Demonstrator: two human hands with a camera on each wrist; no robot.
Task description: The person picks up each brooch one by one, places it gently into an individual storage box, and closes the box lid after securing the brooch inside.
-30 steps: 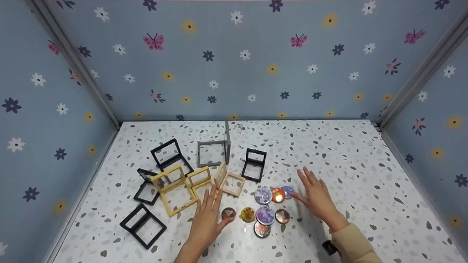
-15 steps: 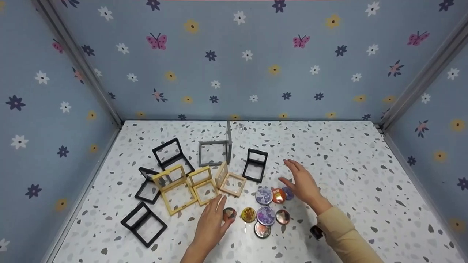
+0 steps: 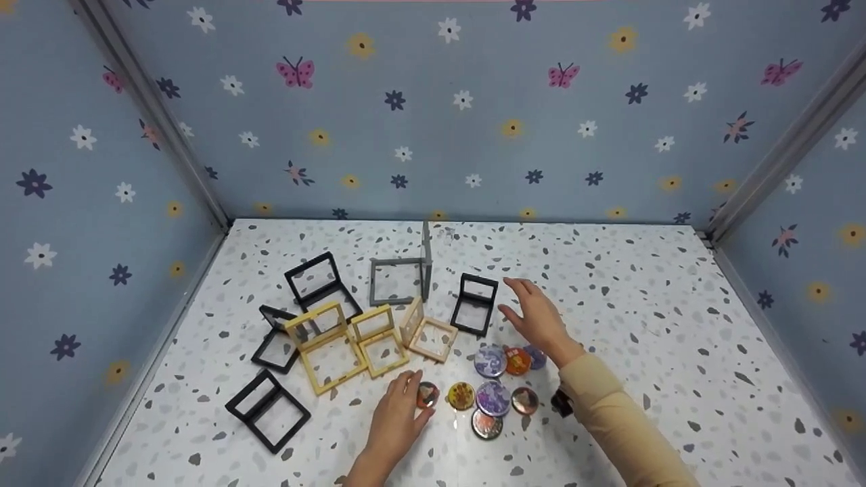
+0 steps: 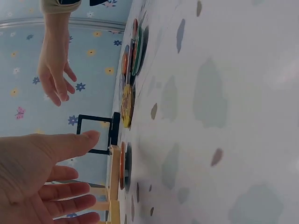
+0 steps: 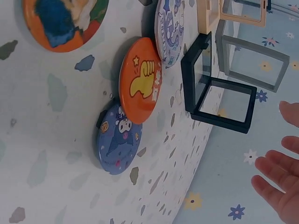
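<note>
My left hand [image 3: 394,419] has its fingertips beside a small round picture badge [image 3: 428,394]; in the left wrist view, thumb and fingers are apart with nothing between them. To the right lie a yellow sunflower badge [image 3: 461,396], a purple badge [image 3: 493,399] and several others. An orange thumbs-up badge [image 5: 140,79] overlaps a blue cartoon badge [image 5: 120,140] in the right wrist view. My right hand [image 3: 539,321], fingers loosely bent and holding nothing, is just right of a small black hinged display frame [image 3: 476,297], which stands open. Whether it touches the frame is unclear.
More hinged display frames stand unfolded on the left: yellow [image 3: 323,342], pale wood-coloured [image 3: 427,356], grey [image 3: 427,270] and black [image 3: 262,406]. A flower-patterned blue wall [image 3: 433,162] closes off the back and sides of the speckled table [image 3: 636,291].
My right hand has moved left and away from me, from beside the badges to the small black frame. My left hand has drawn back slightly from the yellow frames, its fingers bending a little.
</note>
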